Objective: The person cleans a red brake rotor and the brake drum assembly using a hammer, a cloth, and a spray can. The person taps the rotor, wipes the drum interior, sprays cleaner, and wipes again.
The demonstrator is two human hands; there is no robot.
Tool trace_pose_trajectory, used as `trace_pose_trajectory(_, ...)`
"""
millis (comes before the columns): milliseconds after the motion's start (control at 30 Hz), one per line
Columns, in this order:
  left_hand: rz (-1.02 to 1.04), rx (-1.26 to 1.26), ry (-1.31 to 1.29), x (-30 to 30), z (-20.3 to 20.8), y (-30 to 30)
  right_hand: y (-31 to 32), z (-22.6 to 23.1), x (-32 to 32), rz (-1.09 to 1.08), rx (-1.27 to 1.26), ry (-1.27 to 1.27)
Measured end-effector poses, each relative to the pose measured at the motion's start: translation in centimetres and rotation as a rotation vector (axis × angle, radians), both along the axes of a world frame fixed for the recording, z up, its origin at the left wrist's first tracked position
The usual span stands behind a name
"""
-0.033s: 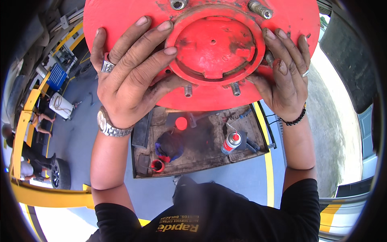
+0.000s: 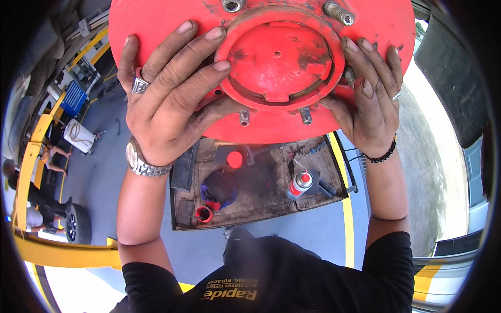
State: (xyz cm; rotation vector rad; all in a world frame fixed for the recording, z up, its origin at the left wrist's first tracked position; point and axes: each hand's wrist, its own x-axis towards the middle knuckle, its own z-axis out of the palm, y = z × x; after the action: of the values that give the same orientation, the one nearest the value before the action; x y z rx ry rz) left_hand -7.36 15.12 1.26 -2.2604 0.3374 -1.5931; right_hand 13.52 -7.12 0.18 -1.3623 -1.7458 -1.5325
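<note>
Clasping the red wheel hub point(image 2: 279, 68) out in front, the worker point(image 2: 302, 276) is going two-handed: the left grip point(image 2: 169, 101) is lying fanned wide across its face, the right grip point(image 2: 374, 107) is resting half-curled opposite. Threaded studs point(image 2: 306, 116) are jutting between them; below, a spray can point(image 2: 299, 186) is standing on the tool tray point(image 2: 261, 210).

1 downward head-worn fisheye view

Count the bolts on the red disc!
5: top-left bolt, top-right bolt, lower-left bolt, lower-right bolt, bolt by the right hand. The left hand may hide more.
</note>
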Motion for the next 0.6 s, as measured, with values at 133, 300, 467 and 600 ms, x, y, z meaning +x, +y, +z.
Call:
trace_pose_trajectory(133,-0.005,-0.011,0.0,-0.08,-0.11,0.1,0.0,0.07,-0.06,-0.02,-0.004,-0.006)
trace_pose_trajectory(300,-0.001,-0.02,0.004,-0.1,-0.34,0.29,0.39,-0.18,0.48,0.022,-0.001,-0.009)
trace_pose_trajectory(467,-0.017,0.007,-0.007,0.07,-0.17,0.55,0.01,0.21,-0.04,-0.014,-0.019,0.0)
trace_pose_trajectory(600,0.01,0.012,0.013,0.18,0.01,0.31,0.33,0.09,0.31,0.003,-0.013,0.0)
